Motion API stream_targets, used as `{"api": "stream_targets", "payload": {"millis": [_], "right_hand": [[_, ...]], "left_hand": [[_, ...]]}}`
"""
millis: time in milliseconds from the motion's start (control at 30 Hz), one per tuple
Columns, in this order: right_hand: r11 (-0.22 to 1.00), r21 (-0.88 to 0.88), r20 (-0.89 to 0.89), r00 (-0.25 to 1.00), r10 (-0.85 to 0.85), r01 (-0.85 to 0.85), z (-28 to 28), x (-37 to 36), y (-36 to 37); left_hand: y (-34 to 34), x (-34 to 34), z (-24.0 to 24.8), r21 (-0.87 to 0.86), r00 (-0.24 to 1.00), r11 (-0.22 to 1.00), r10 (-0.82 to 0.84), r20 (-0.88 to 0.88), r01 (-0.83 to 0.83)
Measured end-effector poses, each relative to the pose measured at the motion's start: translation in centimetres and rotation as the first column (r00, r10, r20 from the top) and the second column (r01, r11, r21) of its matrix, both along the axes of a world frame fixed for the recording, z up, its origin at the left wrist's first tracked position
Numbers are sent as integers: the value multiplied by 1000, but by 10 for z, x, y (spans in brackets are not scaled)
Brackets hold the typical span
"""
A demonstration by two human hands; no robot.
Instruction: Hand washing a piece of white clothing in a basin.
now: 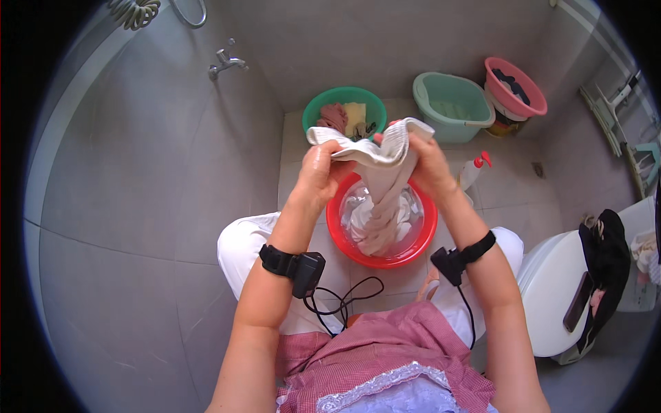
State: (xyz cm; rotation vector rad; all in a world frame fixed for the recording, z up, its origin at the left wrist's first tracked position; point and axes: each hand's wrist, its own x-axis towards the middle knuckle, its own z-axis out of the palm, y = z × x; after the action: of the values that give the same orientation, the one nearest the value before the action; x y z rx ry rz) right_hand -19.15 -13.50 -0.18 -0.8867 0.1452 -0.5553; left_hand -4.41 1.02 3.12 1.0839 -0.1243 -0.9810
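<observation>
Above a red basin (389,262), my two hands hold up a wet, whitish garment (387,189) by its gathered elastic waistband. My left hand (320,172) grips the band's left end, fingers closed on the cloth. At the other end, my right hand (430,168) is closed round the band, its fingers partly hidden by the fabric. The garment hangs down in twisted folds, and its lower part rests in the basin. Water and more pale cloth (360,219) show inside the basin. I cannot tell whether that cloth belongs to the same garment.
Behind stand a green basin (308,110) with pink and cream cloths, a pale green tub (451,131), and a pink basin (492,72) holding dark cloth. A red-topped pump bottle (471,172) is at right. Nearer are a toilet lid (551,292), a phone (578,303) and loose black cables (344,301).
</observation>
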Motion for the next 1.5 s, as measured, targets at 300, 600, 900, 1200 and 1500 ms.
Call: {"api": "stream_targets", "payload": {"millis": [300, 600, 900, 1200, 1500], "right_hand": [[723, -690, -148, 969, -199, 43, -10, 15, 61], [999, -32, -68, 998, -16, 13, 25, -2, 36], [983, -184, -113, 993, -17, -4, 27, -5, 4], [929, -344, -161, 967, -199, 133, 40, -7, 9], [452, -876, -80, 875, -478, 167, 22, 9, 52]], "left_hand": [[-3, -7, -7, -4, 993, 1000, 18, -117, -19], [-12, -5, -38, 161, 973, 987, -25, 230, -13], [-17, -18, -17, -196, 886, 894, -327, 328, 403], [-20, -5, -1, -315, 975, 949, 59, 215, 12], [-28, 13, -34, -221, 988, 975, -37, -151, 3]]}}
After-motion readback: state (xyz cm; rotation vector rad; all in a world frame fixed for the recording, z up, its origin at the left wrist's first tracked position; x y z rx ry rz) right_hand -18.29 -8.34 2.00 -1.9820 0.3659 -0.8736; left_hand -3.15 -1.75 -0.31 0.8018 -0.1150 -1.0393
